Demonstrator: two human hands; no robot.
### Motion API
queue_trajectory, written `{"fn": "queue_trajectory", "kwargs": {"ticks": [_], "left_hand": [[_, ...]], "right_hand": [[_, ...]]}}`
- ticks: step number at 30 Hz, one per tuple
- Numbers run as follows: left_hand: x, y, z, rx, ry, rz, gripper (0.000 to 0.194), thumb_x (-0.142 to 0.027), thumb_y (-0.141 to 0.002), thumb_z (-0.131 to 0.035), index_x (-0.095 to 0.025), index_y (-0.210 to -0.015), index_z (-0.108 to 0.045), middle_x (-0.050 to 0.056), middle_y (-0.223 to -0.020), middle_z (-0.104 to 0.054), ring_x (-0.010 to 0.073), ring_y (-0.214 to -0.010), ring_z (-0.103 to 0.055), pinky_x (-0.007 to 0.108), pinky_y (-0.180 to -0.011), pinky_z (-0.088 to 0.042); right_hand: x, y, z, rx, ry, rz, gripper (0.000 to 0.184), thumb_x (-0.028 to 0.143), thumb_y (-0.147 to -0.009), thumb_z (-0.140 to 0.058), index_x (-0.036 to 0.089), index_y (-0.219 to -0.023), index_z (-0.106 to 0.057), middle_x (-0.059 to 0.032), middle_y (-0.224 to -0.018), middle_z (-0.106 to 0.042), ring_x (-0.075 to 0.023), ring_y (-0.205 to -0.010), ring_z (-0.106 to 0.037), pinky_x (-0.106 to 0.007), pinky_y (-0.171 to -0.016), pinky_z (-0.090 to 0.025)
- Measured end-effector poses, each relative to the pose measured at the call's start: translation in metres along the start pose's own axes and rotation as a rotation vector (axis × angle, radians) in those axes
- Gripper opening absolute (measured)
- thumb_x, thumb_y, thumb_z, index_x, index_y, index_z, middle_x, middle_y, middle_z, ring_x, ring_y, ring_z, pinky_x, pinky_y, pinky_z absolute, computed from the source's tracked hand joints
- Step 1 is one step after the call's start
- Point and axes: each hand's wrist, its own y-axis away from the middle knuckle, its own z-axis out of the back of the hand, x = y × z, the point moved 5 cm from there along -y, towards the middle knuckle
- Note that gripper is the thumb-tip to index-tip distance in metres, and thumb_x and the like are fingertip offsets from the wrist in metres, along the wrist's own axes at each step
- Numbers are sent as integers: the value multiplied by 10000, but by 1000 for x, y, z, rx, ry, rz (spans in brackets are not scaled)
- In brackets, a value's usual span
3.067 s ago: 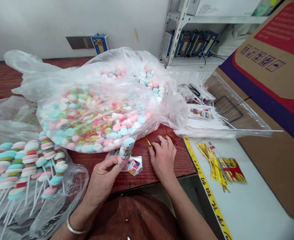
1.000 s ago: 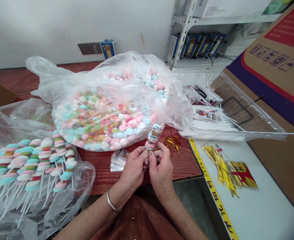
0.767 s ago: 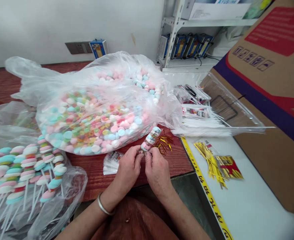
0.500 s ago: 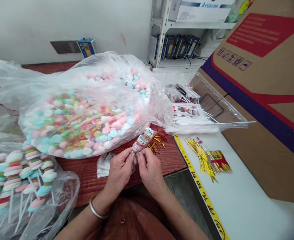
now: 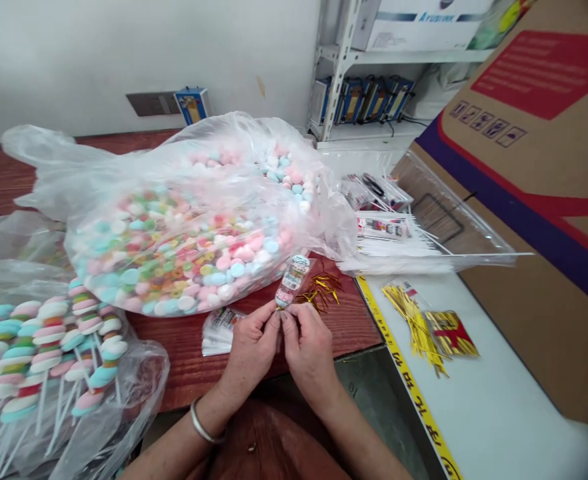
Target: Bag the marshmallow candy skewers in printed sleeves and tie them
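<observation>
A marshmallow pop in a clear printed bag [image 5: 293, 280] points up and away from me, between my two hands. My left hand [image 5: 253, 343] is closed, thumb and fingers pinching the bag's gathered neck. Against it, my right hand [image 5: 311, 347] pinches at the same neck, fingertips nearly touching the left ones. A bit of gold twist tie [image 5: 279, 308] shows at the neck; which fingers grip it is hard to see. Loose gold twist ties [image 5: 324, 290] lie just beyond my right hand. Flat printed bags [image 5: 219, 330] are beside my left hand.
A big clear bag of marshmallows and gummy rings [image 5: 189, 253] covers the table's middle. Marshmallow skewers [image 5: 49, 347] lie on plastic at left. At right are a clear tray of white sticks [image 5: 399, 247], yellow-gold ties [image 5: 414, 327] and a large cardboard box [image 5: 534, 253].
The whole view has shifted, so the scene sits slightly further right. Both hands stay pinched at the neck of the bag, drawn a little closer together.
</observation>
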Motion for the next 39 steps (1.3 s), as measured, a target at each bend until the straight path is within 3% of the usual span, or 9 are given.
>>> {"fn": "queue_trajectory", "kwargs": {"ticks": [5, 8, 11, 16, 22, 26, 31, 34, 39], "left_hand": [[3, 0, -5, 250, 395, 157, 462, -272, -820, -701, -212, -1277, -665, 85, -1156, -727, 251, -1090, -650, 381, -1000, -493], [-7, 2, 2, 358, 471, 120, 315, -236, -809, -725, -248, -1123, -736, 101, -1356, -635, 297, -1262, -573, 422, -1066, -454], [-25, 6, 12, 470, 274, -103, 115, -253, -872, -672, -247, -923, -775, 70, -1541, -466, 326, -1399, -444, 461, -1140, -376], [-38, 17, 20, 546, -357, -471, 409, -123, -971, -436, -344, -1079, -763, -44, -1667, -205, 286, -1545, -70, 558, -1217, -146], [-35, 11, 17, 462, -498, -468, 467, -120, -979, -378, -309, -1299, -660, -21, -1686, -53, 298, -1542, -23, 559, -1214, -133], [-48, 15, 10, 539, -306, -390, 382, -203, -960, -491, -349, -1246, -698, -70, -1676, -69, 326, -1533, -95, 550, -1221, -142], [-58, 28, 12, 583, -226, -391, 465, -79, -898, -458, -361, -1102, -766, -58, -1610, -317, 315, -1533, -94, 597, -1210, -144], [-47, 30, 29, 415, -80, -218, 379, -198, -898, -549, -292, -1227, -714, 45, -1586, -385, 332, -1513, -211, 577, -1205, -179], [-39, 56, 61, 287, 583, 182, 553, -564, -889, -553, -195, -1288, -657, 153, -1153, -721, 335, -1147, -648, 508, -994, -480]], "right_hand": [[13, 3, 11, 45, 140, 230, 195, 166, -998, -417, 175, -881, -573, -76, -829, -621, -205, -789, -566, -311, -711, -444], [20, 8, 21, 98, 163, 299, 172, 143, -982, -433, 181, -871, -559, -67, -809, -607, -199, -771, -548, -307, -693, -427], [16, 9, 32, 83, 103, 207, 152, 124, -966, -459, 188, -854, -541, -43, -783, -581, -179, -737, -536, -286, -658, -408], [7, 8, 49, 58, -29, 100, 163, 103, -942, -473, 203, -818, -509, -14, -775, -554, -152, -719, -521, -262, -643, -383], [26, 16, 57, 156, -202, 75, 131, 119, -921, -520, 201, -819, -528, 10, -767, -541, -127, -711, -505, -244, -646, -371], [22, 24, 40, 311, -473, -139, 164, 187, -911, -539, 204, -749, -517, 26, -713, -516, -119, -659, -474, -233, -608, -384], [-15, 25, 43, 108, -797, -531, 220, 366, -864, -656, 220, -740, -547, 51, -607, -423, -108, -496, -371, -222, -450, -352], [-10, 14, 52, 11, -692, -367, 116, 329, -845, -698, 248, -801, -629, 7, -674, -538, -136, -521, -472, -243, -455, -403], [68, 19, 6, 514, -401, 276, 134, 154, -864, -646, 281, -879, -684, -12, -732, -673, -179, -643, -641, -266, -590, -513]]}}
